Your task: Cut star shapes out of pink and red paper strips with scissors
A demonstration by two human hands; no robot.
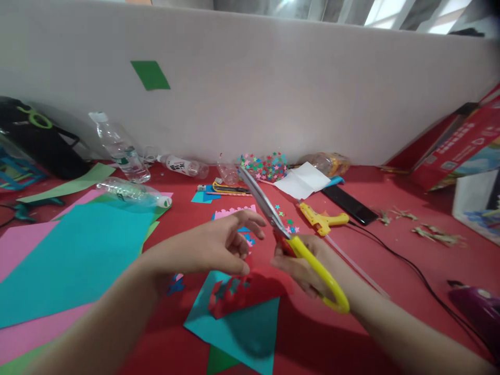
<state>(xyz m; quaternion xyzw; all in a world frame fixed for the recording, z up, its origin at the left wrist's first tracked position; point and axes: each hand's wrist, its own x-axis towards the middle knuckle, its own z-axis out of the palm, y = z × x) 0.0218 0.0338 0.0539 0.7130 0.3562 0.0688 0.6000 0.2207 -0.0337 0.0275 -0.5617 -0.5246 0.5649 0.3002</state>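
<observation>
My right hand [304, 265] is closed around a pair of scissors [273, 216] with yellow handles. The blades are together and point up and to the left. A bit of red shows by my right fingers; I cannot make out what it is. To the left, my left hand [230, 242] hovers with curled, parted fingers and nothing in them. Below both hands lies a red foam piece [250, 294] with star-shaped holes, resting on a teal sheet [242, 333]. Small blue stars [249, 239] and a pink sheet with a scalloped edge [234, 211] sit just behind my left hand.
A yellow glue gun [322, 219] and black phone [349, 203] lie at the right, with a cord trailing forward. Large coloured sheets [86, 250] cover the left. Plastic bottles [121, 148], a star-covered bottle [265, 166] and a cutter knife [230, 188] line the white partition [242, 88].
</observation>
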